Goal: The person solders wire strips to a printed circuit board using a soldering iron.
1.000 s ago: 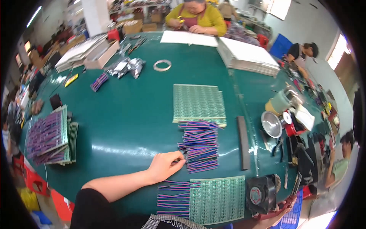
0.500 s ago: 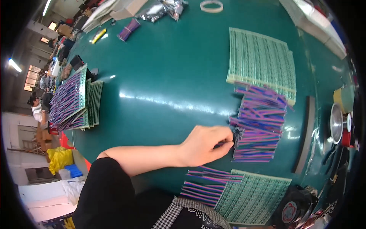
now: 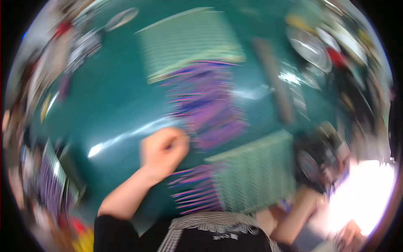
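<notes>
My left hand (image 3: 166, 149) is curled closed beside the left edge of a pile of short purple, blue and pink wires (image 3: 210, 109). What its fingers hold, if anything, is hidden and blurred. Closer to me lies a green circuit board panel (image 3: 256, 176), with a row of similar wires (image 3: 195, 191) sticking out from its left edge. My right hand (image 3: 317, 197) is at the lower right, past that panel and beside a black machine (image 3: 315, 161). Motion smears its fingers, so I cannot tell what they hold.
Beyond the wire pile lies a stack of green panels (image 3: 189, 44). A dark bar (image 3: 275, 80) and a metal bowl (image 3: 308, 48) are to the right. More wired panels (image 3: 54, 180) stand at the left. A roll of tape (image 3: 121, 19) lies at the far left.
The view has swung to the right, blurring everything. My right forearm has come into sight at the lower right. My left hand remains curled beside the wire pile.
</notes>
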Demonstrator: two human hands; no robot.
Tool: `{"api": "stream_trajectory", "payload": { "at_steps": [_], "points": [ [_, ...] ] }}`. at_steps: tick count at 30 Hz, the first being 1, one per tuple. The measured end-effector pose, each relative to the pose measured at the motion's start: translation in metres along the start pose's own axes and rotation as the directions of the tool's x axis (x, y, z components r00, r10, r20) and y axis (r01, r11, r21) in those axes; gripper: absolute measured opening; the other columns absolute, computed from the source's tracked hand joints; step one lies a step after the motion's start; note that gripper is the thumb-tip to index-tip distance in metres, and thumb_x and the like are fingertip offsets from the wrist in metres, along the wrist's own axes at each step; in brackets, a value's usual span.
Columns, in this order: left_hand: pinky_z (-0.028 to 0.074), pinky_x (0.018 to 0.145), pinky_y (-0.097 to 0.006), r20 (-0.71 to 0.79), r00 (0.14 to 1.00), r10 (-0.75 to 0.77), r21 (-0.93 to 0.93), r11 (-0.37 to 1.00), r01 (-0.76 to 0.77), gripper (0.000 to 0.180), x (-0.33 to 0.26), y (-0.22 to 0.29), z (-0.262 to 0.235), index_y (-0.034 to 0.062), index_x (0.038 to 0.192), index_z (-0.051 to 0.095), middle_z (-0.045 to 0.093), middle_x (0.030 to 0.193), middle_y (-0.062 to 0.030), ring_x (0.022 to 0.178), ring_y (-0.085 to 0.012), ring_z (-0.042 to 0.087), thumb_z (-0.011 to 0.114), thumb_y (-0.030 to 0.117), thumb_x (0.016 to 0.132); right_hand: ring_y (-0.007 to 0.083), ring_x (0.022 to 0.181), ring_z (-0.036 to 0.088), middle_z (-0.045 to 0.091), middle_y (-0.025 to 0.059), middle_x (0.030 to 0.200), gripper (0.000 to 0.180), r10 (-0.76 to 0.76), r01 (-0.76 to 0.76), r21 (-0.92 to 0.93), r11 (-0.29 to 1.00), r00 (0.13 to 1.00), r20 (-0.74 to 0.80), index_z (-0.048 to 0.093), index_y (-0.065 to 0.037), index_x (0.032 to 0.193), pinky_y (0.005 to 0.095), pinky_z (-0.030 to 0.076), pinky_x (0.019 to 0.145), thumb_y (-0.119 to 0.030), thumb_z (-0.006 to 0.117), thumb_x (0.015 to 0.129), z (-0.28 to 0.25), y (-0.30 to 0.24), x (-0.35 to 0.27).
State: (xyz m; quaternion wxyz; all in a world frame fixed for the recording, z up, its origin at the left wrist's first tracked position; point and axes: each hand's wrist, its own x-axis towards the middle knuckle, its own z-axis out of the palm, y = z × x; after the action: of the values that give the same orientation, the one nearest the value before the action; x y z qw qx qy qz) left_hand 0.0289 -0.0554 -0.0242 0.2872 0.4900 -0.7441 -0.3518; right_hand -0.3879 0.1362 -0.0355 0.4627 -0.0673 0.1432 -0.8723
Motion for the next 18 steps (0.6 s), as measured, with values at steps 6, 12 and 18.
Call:
{"api": "stream_trajectory", "payload": {
  "at_steps": [6, 12, 18],
  "points": [
    [0.031, 0.055, -0.019, -0.053, 0.998, -0.037, -0.211, 0.977, 0.025, 0.011, 0.016, -0.001, 0.009, 0.0031, 0.083, 0.055, 0.046, 0.072, 0.0040, 0.063, -0.0026, 0.039, 0.057, 0.006, 0.094, 0.0095, 0.071, 0.048, 0.054, 0.0009, 0.100, 0.051, -0.188, 0.188, -0.200, 0.962, 0.982, 0.020, 0.049, -0.008, 0.124, 0.0269, 0.042, 0.065, -0.048, 0.058, 0.092, -0.009, -0.006, -0.011],
    [0.030, 0.055, -0.022, -0.082, 0.984, 0.160, -0.224, 0.959, -0.174, 0.013, 0.009, 0.006, 0.004, -0.0001, 0.086, 0.054, 0.043, 0.072, 0.0029, 0.064, -0.0045, 0.036, 0.055, 0.008, 0.096, 0.0132, 0.078, 0.053, 0.054, 0.0038, 0.099, 0.055, -0.129, 0.134, -0.063, 0.989, 0.989, 0.074, 0.049, 0.000, 0.121, 0.0298, 0.049, 0.072, -0.046, 0.058, 0.093, -0.002, 0.000, -0.008],
    [0.044, 0.068, -0.024, -0.039, 0.951, 0.307, -0.179, 0.934, -0.309, 0.009, -0.009, 0.034, -0.003, -0.0018, 0.093, 0.056, 0.056, 0.080, -0.0044, 0.073, -0.0103, 0.050, 0.053, 0.006, 0.096, 0.0118, 0.082, 0.058, 0.060, 0.0033, 0.104, 0.046, -0.272, 0.242, -0.330, 0.912, 0.961, -0.045, 0.052, -0.011, 0.126, 0.0283, 0.052, 0.067, -0.044, 0.057, 0.094, 0.008, 0.002, -0.008]
  ]
}}
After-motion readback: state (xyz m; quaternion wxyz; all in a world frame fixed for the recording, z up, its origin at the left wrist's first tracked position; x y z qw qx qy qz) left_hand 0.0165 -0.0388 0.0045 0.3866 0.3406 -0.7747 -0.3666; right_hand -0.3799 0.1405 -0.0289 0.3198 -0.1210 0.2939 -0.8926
